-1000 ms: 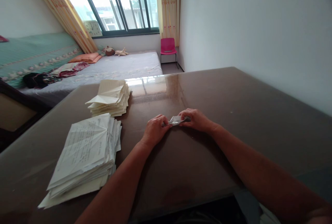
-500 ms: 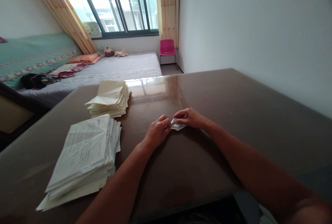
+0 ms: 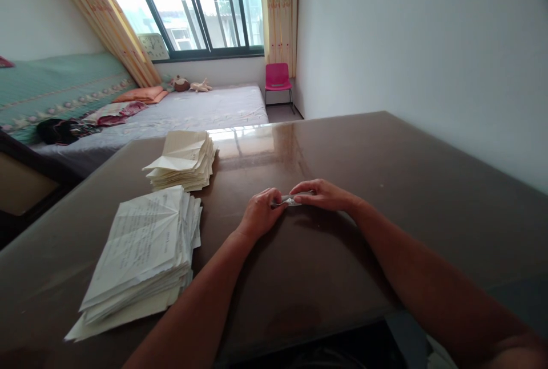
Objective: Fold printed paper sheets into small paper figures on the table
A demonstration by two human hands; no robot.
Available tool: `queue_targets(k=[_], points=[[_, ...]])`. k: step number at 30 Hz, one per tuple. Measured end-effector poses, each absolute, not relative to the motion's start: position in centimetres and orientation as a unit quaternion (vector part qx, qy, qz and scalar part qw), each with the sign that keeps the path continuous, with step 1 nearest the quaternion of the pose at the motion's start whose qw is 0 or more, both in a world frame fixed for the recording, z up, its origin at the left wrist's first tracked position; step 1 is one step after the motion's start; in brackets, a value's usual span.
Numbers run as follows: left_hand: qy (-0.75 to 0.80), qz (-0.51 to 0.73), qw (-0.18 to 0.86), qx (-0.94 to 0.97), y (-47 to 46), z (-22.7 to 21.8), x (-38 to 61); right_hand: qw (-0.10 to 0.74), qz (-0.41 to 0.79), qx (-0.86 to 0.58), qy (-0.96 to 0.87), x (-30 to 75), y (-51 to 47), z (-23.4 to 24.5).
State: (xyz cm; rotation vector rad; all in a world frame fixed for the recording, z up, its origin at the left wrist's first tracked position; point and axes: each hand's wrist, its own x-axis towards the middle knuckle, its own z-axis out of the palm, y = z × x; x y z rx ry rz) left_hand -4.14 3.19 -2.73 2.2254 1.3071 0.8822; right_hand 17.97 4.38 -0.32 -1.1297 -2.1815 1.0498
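change from half a second ago: the folded paper (image 3: 288,202) showed then as a small white wedge, raised a little under the right fingertips. it now lies lower and flatter, a thin grey-white strip. the right hand (image 3: 325,195) has flattened, with its fingers (image 3: 305,198) stretched out along the top of the strip. the left hand (image 3: 260,216) stays in nearly the same spot. both stacks are unmoved.

item: folded paper, small, pale, creased into a narrow shape with a pointed left end; finer detail is too small to tell. location: middle of the brown counter (image 3: 385,198), between the two hands, on or just above the surface.

left hand: fingers curled close, pinching the left end of the paper. right hand: fingers narrow and nearly straight, closed on the right part of the paper, which they mostly cover.

surroundings, on the counter: a near stack of sheets (image 3: 145,252), printed and creased, left of the left forearm and well apart from the hands; a far stack of folded sheets (image 3: 184,161), cream-coloured, just beyond the near one. neither touches the hands.

surroundings, beyond the counter: a bed (image 3: 214,109) with a grey cover, a pink chair (image 3: 277,76) by the wall, a window (image 3: 201,4) with curtains.

obstruction: both forearms cross the near part of the counter.
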Motion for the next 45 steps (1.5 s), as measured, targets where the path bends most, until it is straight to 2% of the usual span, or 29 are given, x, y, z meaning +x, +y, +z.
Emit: queue_targets(k=[7, 9, 14, 18, 29, 37, 45], points=[[0.505, 0.362, 0.247, 0.743, 3.1, -2.7, -3.8, 0.288, 0.406, -0.431, -0.753, 17.4, 4.6, -1.4], [0.506, 0.401, 0.299, 0.703, 3.1, -2.6, -3.6, 0.31, 0.433, -0.432, -0.728, 17.3, 4.7, -1.5], [0.457, 0.45, 0.504, 0.578, 2.8, -1.8, -3.0, 0.372, 0.453, -0.438, -0.682, 17.1, 4.5, -1.2], [0.442, 0.45, 0.578, 0.518, 2.3, -1.3, -2.8, 0.368, 0.47, -0.413, -0.688, 16.8, 4.0, -0.6], [0.421, 0.471, 0.588, 0.505, 2.2, -1.2, -2.6, 0.38, 0.421, -0.448, -0.691, 16.6, 4.0, -0.7], [0.443, 0.488, 0.597, 0.457, 2.5, -1.4, -2.9, 0.386, 0.59, -0.43, -0.564, 17.0, 4.1, -0.7], [0.427, 0.509, 0.604, 0.44, 2.5, -1.1, -2.9, 0.427, 0.592, -0.414, -0.544, 16.6, 4.2, -0.7]])
